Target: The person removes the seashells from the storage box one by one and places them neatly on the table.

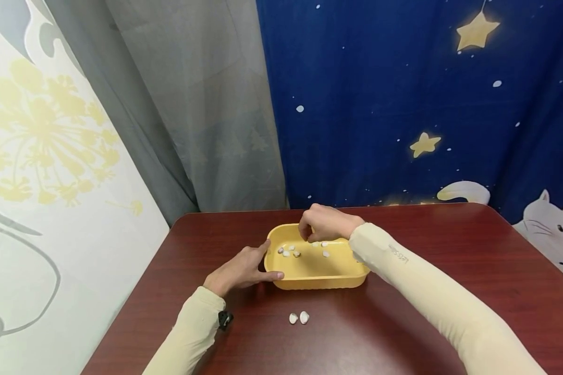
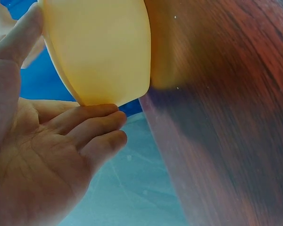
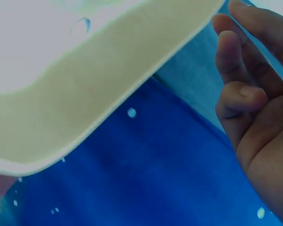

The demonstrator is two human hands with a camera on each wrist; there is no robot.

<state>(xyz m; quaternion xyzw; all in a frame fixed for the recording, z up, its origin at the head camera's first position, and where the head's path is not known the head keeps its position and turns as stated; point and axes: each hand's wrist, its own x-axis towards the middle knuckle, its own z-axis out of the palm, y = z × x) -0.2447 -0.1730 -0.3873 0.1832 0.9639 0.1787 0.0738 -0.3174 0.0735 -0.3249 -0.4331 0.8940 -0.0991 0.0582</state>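
Note:
My left hand (image 1: 244, 268) grips the left end of a yellow plastic tub (image 1: 321, 284), thumb at the front rim and fingers round the end wall. In the left wrist view, the fingers (image 2: 101, 122) press against the tub's outer wall. My right hand (image 1: 328, 223) hovers over the tub's back rim with bent fingers pointing down. Its lower fingers (image 3: 228, 49) are curled in the right wrist view; I cannot tell whether the fingertips pinch anything. Several small whitish shells (image 1: 286, 253) lie scattered inside the tub. Two white shells (image 1: 304, 317) sit side by side in front of it.
The tub stands on a dark red wood-grain table (image 1: 431, 291). Behind its back edge hang a grey curtain (image 1: 206, 104) and a blue starry curtain (image 1: 356, 130). A white patterned wall panel (image 1: 51, 208) borders the left side.

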